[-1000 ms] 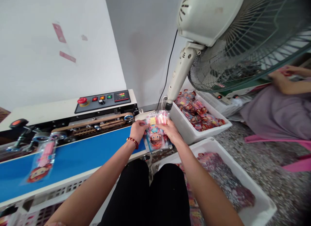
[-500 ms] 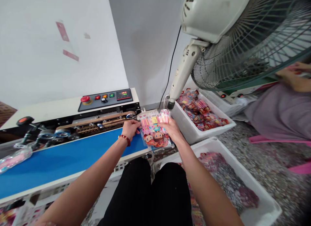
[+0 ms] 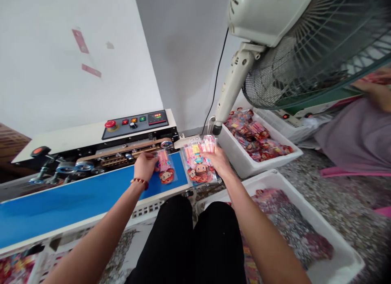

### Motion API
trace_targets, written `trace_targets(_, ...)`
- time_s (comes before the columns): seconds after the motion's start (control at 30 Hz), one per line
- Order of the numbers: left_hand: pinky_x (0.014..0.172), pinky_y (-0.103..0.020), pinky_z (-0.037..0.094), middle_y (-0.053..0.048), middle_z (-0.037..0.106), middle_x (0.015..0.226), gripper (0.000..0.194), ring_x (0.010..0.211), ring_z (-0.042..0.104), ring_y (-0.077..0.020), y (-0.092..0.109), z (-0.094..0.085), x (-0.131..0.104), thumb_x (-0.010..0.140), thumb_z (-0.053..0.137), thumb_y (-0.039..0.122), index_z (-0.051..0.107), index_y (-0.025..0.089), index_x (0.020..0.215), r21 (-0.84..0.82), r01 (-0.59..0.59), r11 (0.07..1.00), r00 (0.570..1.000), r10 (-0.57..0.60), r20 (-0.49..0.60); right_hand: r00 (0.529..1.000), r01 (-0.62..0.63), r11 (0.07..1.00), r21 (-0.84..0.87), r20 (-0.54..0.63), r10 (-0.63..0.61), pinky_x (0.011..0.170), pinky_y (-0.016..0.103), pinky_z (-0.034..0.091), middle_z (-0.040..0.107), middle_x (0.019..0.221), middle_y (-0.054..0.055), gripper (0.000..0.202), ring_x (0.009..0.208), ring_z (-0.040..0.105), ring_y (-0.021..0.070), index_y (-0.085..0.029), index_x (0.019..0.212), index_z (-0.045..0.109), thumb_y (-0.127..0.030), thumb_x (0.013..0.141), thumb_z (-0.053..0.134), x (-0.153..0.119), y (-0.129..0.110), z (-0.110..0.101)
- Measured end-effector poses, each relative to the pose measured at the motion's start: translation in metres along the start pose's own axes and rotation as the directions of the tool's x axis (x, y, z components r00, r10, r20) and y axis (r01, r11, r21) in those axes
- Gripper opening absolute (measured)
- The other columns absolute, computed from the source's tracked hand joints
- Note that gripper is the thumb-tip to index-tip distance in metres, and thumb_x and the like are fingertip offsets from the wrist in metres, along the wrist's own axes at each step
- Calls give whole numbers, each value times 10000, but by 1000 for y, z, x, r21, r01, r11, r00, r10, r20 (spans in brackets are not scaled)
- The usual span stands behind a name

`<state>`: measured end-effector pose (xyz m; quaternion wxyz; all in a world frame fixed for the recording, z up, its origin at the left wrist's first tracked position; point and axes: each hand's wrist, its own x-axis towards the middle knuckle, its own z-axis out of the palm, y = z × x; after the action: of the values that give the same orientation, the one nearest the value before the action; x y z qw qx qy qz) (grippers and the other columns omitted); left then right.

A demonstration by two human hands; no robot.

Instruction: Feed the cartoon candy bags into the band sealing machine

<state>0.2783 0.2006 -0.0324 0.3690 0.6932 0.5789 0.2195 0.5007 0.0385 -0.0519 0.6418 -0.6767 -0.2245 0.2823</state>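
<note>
My left hand (image 3: 146, 166), with a beaded bracelet at the wrist, pinches the top left edge of a clear packet (image 3: 166, 170) with pink sticks and a cartoon face. That packet lies over the right part of the blue belt (image 3: 91, 197). Just right of it, several similar packets (image 3: 200, 170) overlap at the belt's end. My right hand (image 3: 217, 157) is closed on the upper right of these packets, its thumb on top; its other fingers are partly hidden.
Behind the belt stands the sealing machine (image 3: 134, 125) with rollers. A fan (image 3: 233, 82) leans in at upper right. White bins (image 3: 253, 166) of packets stand at right; another bin (image 3: 342, 255) is below. A person's sleeve (image 3: 357, 133) shows at far right.
My left hand has moved left along the belt, drawing one packet away from the others. My right hand has stayed on the packets. The packet at the belt's far left has gone from view.
</note>
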Motion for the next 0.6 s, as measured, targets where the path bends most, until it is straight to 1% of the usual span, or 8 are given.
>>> trace_targets(0.07, 681, -329, 513, -149, 710, 1124, 413, 853, 690, -253, -3, -6, -17, 771, 700, 372, 641, 163, 1122, 115, -164, 980, 967, 183, -179, 1000, -6, 1000, -9, -3, 6, 795, 362, 561, 788, 903, 41, 361, 864, 716, 262, -187, 905, 746, -303, 567, 801, -1, -1, 0)
trace_targets(0.1, 753, -345, 521, -154, 687, 1198, 404, 950, 684, -272, -1, -5, -26, 793, 690, 379, 641, 177, 1139, 161, -239, 958, 942, 269, -201, 1000, -7, 1000, -11, -4, 7, 798, 363, 561, 788, 901, 39, 363, 867, 716, 263, -189, 907, 748, -304, 567, 801, 0, -1, 0)
trace_targets(0.13, 797, -350, 517, -144, 692, 1189, 337, 987, 678, -277, 4, 0, -33, 825, 665, 386, 662, 191, 1100, 182, -294, 938, 933, 323, -158, 1000, -6, 1000, -10, -5, 6, 801, 364, 561, 788, 897, 37, 367, 866, 717, 264, -191, 908, 749, -306, 563, 803, 0, -1, 1)
trace_targets(0.2, 798, -329, 501, -103, 736, 1000, 202, 925, 687, -260, 19, 17, -42, 888, 607, 388, 697, 212, 929, 167, -333, 928, 943, 329, 55, 1000, -3, 1000, 1, -3, 3, 803, 364, 561, 787, 887, 36, 381, 858, 717, 263, -190, 910, 750, -315, 554, 804, 1, 0, 1)
trace_targets(0.27, 740, -298, 478, -76, 733, 826, 214, 842, 689, -239, 37, 39, -42, 908, 595, 372, 687, 212, 799, 173, -296, 940, 940, 254, 229, 1000, -9, 1000, 16, -6, 9, 799, 364, 562, 785, 879, 36, 408, 848, 717, 263, -184, 917, 747, -321, 537, 807, 2, 1, 2)
trace_targets(0.4, 627, -255, 437, -58, 733, 803, 125, 737, 674, -191, 59, 67, -31, 852, 659, 294, 668, 192, 781, 130, -196, 972, 952, 157, 262, 1000, -8, 1000, -8, -24, 7, 789, 359, 557, 783, 877, 36, 421, 839, 714, 263, -179, 917, 742, -331, 530, 805, 2, 2, 1)
trace_targets(0.53, 490, -239, 387, -3, 635, 592, 119, 450, 540, -123, 54, 66, -19, 829, 622, 249, 641, 175, 737, -84, 33, 996, 956, -7, 292, 999, 6, 997, -82, -44, -10, 770, 354, 550, 780, 863, 35, 384, 834, 710, 263, -188, 901, 745, -343, 552, 792, 0, 0, 0)
trace_targets(0.6, 468, -235, 371, 13, 568, 492, 149, 407, 502, -119, 47, 60, -12, 812, 621, 263, 635, 171, 695, -106, 80, 991, 962, -49, 267, 999, 1, 995, -100, -54, -6, 759, 350, 553, 781, 858, 34, 389, 835, 711, 264, -190, 910, 748, -348, 557, 790, -1, -2, -1)
